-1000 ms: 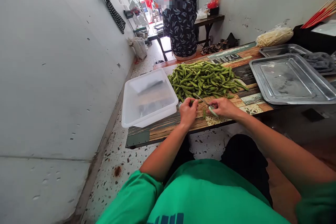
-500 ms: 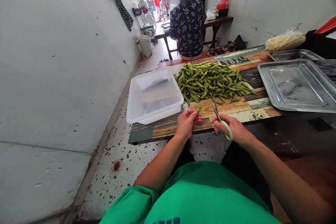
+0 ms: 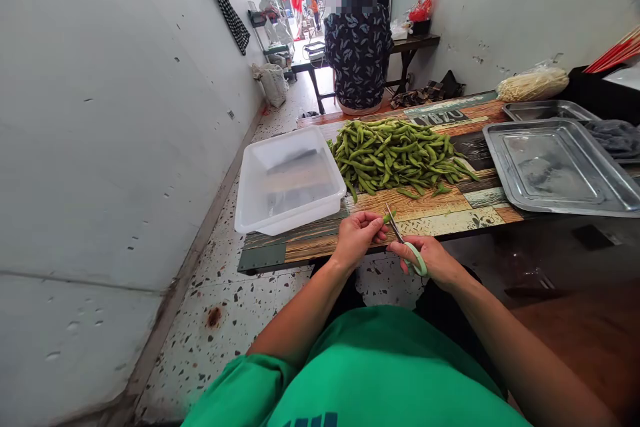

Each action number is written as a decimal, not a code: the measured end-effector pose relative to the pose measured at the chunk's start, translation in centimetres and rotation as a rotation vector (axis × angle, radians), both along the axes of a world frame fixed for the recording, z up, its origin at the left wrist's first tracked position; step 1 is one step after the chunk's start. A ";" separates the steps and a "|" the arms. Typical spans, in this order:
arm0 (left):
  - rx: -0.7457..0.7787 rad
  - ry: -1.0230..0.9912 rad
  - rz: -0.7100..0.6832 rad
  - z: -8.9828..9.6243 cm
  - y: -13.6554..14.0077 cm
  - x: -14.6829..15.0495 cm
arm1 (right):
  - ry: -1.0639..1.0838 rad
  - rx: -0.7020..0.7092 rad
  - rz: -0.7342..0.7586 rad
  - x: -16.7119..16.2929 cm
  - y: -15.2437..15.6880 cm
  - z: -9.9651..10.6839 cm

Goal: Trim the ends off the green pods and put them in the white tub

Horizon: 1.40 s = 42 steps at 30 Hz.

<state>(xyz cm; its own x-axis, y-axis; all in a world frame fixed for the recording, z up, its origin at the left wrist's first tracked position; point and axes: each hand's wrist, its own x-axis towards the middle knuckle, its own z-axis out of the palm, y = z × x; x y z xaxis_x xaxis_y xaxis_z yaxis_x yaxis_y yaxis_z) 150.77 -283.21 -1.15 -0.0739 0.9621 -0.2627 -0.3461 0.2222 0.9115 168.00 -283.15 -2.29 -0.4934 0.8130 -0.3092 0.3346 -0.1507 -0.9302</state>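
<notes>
Between the fingertips of my left hand (image 3: 359, 238) is a green soybean pod (image 3: 389, 216), its tip pointing right. My right hand (image 3: 423, 259) is closed on scissors (image 3: 415, 260) with pale green handles. The scissor blades reach up to the pod and cross it. Both hands are above the front edge of the wooden-patterned table (image 3: 320, 243). Behind them lies a large heap of green soybean pods (image 3: 395, 153). To the left of the heap stands a translucent white plastic bin (image 3: 295, 190), with no pods visible inside.
Metal trays (image 3: 560, 167) lie on the right, one overhanging the table's front edge. A bag of pale sticks (image 3: 533, 85) sits behind them. A person in a dark patterned shirt (image 3: 357, 57) sits beyond the table, back turned. A white wall (image 3: 100, 147) runs along the left.
My right hand has moved left with the scissors, bringing the blades to the pod. My left hand still holds the pod, now pointing more to the right. The view has shifted slightly.
</notes>
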 end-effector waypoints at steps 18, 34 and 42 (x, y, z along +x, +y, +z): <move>-0.059 0.046 0.062 -1.8 2.3 0.4 | -0.096 0.033 -0.137 -1.2 1.1 -1.0; 0.045 0.118 -0.313 -1.2 1.7 -1.5 | -0.060 0.052 -0.007 1.0 0.8 -0.5; 0.143 0.257 -0.338 -1.9 1.8 -1.6 | -0.037 -0.081 0.071 0.8 1.2 0.5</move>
<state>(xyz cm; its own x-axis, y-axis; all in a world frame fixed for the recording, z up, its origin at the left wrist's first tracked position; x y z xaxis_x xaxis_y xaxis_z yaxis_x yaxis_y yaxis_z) 149.14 -281.38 -3.06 0.2054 0.9687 -0.1392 -0.0343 0.1493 0.9882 168.82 -282.00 -1.82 -0.5360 0.7480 -0.3913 0.3810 -0.1993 -0.9028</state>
